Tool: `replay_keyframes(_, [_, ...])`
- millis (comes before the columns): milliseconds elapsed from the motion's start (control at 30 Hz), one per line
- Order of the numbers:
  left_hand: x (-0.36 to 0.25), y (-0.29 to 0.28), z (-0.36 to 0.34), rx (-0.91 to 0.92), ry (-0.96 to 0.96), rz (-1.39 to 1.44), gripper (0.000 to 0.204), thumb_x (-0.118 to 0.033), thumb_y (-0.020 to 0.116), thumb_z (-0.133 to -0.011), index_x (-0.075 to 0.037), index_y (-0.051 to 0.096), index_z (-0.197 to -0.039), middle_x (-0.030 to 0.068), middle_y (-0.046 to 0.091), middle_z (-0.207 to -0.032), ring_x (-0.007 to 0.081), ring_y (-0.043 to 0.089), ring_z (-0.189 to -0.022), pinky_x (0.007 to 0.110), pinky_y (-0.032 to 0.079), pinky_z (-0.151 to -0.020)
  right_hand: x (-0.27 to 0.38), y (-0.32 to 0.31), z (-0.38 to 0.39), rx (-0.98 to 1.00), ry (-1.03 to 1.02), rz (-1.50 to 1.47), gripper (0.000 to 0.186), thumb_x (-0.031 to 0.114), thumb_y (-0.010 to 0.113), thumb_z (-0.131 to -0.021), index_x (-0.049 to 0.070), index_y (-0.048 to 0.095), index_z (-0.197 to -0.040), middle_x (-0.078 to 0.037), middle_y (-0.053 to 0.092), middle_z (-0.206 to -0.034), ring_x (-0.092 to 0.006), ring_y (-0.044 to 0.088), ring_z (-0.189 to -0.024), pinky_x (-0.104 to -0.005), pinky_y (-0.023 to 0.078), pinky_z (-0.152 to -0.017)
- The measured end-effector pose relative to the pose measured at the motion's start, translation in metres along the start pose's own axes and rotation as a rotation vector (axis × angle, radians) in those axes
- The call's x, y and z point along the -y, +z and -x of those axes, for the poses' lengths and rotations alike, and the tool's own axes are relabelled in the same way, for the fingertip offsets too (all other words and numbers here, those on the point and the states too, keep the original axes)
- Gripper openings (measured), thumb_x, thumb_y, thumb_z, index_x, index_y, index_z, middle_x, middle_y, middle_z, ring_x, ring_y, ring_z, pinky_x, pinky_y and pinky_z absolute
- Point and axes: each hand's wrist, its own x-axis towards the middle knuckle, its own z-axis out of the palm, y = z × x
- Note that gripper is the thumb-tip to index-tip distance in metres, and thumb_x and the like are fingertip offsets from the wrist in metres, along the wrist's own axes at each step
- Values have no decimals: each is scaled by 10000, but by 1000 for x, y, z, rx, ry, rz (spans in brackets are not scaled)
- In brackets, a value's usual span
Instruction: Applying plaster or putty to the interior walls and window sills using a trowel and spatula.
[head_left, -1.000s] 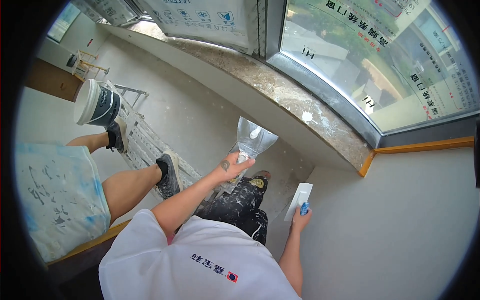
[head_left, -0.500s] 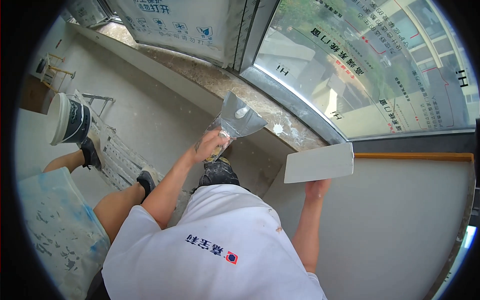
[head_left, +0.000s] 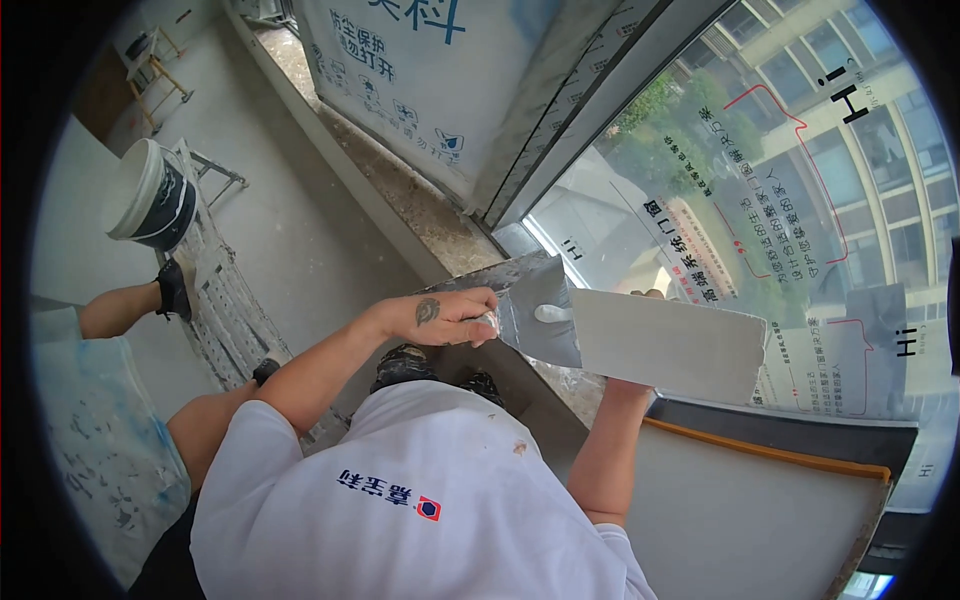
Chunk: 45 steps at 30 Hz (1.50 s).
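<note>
Silver metal makes up the broad, fan-shaped scraper (head_left: pixel 527 332) that is seen in the head view just right of the dial's centre. Its handle is gripped by the left hand (head_left: pixel 455 318), with the fingers curled closed around it. On the blade a small, rounded white dollop (head_left: pixel 552 313) is carried, judged to be paste.

Toward 3 o'clock, the pale, flat, rectangular trowel (head_left: pixel 675 347) is held by the right hand (head_left: pixel 628 388). Most of that hand is hidden behind the plate; only fingertips are shown past the upper edge, so the exact finger closure cannot be told, though the plate is clearly supported there. The scraper's blade is overlapped by the trowel's near edge; whether the two are touching is not certain.

As for progress, both tools have been taken up and brought together, while the dollop is left on the scraper and no separate lump is seen on the trowel's face. At 4 o'clock a smooth, pale grey wall (head_left: pixel 740 510) is shown; whether it has been coated cannot be told. Between 9 and 10 o'clock, a white round bucket with a dark band (head_left: pixel 165 215) is seen above a paint-spattered metal platform (head_left: pixel 222 290).
</note>
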Motion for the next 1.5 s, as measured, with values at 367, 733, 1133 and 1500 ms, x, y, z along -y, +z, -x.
replay_keyframes(367, [-33,27,26,-286,2,-55,467,-444,473,-1039,-30,601,-867,89,479,-1045,206,513,-982,325,424,-883,-17,38,-23,267,256,-191,216,291,581,-941,87,594,-869,-36,546,-834,-160,561,-839,-338,469,-718])
replay_keyframes(733, [-72,56,59,-379,-59,-42,497,-497,482,-1021,-45,597,-850,70,509,-1010,227,436,-1113,389,333,-1035,19,69,-19,454,180,558,183,143,734,-819,45,587,-770,-17,588,-670,-105,516,-602,-278,409,-557])
replay_keyframes(1133, [-108,69,77,-791,-187,5,382,-334,524,-1040,-15,627,-856,85,501,-1188,157,499,-1041,316,423,-911,38,39,0,191,-79,1162,256,178,759,-761,81,631,-960,-107,600,-767,-314,605,-680,-381,467,-618])
replay_keyframes(1500, [-101,77,41,-996,-304,-463,344,-287,568,-1019,-12,641,-827,101,538,-1142,187,540,-1028,312,438,-903,26,32,21,150,-291,1281,423,64,792,-652,108,643,-1046,-91,605,-896,-311,610,-765,-415,467,-656])
